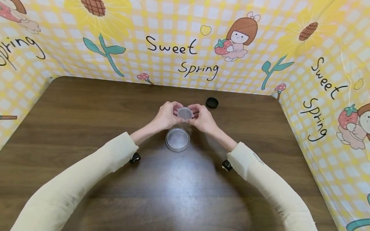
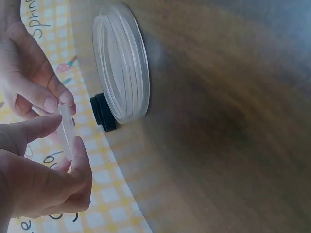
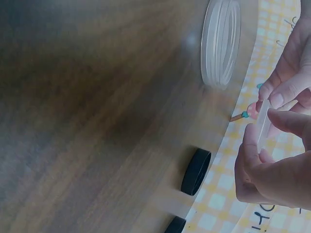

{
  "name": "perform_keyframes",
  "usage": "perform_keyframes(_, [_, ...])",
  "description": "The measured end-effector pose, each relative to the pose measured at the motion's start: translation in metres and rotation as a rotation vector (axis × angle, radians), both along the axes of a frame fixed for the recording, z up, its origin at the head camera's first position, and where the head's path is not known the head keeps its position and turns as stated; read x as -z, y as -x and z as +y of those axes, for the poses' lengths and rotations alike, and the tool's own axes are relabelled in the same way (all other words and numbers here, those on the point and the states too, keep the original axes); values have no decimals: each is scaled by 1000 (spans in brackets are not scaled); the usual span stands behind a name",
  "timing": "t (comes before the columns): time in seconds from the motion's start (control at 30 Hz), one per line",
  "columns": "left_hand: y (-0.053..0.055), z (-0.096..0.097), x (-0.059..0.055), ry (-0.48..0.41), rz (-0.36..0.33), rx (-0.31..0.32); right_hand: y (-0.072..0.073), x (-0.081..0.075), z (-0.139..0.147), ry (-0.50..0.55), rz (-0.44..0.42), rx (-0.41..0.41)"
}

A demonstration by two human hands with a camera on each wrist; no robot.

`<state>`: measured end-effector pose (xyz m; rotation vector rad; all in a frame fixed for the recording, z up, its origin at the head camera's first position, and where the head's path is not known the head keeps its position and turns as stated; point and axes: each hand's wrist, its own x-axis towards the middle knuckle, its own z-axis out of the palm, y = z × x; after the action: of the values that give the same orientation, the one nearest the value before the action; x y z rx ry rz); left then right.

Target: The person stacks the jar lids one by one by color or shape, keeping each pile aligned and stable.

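Above the table, between my hands, is a small round translucent disc [image 1: 184,113] like a lid, its thin edge showing in the left wrist view. My left hand [image 1: 167,116] pinches its left side between thumb and fingers. My right hand [image 1: 203,119] pinches the opposite side the same way. Just below the hands, a wider clear round shallow container [image 1: 177,140] with a ringed rim stands on the table. In the right wrist view, one black ring-shaped cap [image 3: 196,172] lies near the cloth, and part of another black piece [image 3: 175,225] shows at the bottom edge.
The brown wooden table [image 1: 115,186] is bordered at the back and sides by a yellow checked cloth [image 1: 173,19] with printed drawings. A black cap [image 1: 212,103] lies behind and right of my right hand. Small black devices hang under both sleeve cuffs.
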<state>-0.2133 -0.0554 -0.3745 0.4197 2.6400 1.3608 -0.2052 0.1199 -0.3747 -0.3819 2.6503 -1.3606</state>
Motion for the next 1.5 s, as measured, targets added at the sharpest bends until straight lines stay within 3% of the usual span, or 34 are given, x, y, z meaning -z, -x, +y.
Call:
perform_keyframes(0.23, [-11,-7,3,15,23,27,-14,-4,-2,-33,-26,-22])
perform_keyframes(0.5, [-32,-10,2,-31,-20,39,-27,-4,-2,-71,-45,-78])
perform_keyframes(0.73, [-45,-13,4,16,-6,56,-39,-2,-2,-82,-42,-111])
perform_keyframes(1.13, [-60,-21,6,49,-26,57,-49,4,-6,-65,-49,-174])
perform_keyframes(1.5, [-63,-23,16,80,4,90,-55,12,-11,-62,-50,-178])
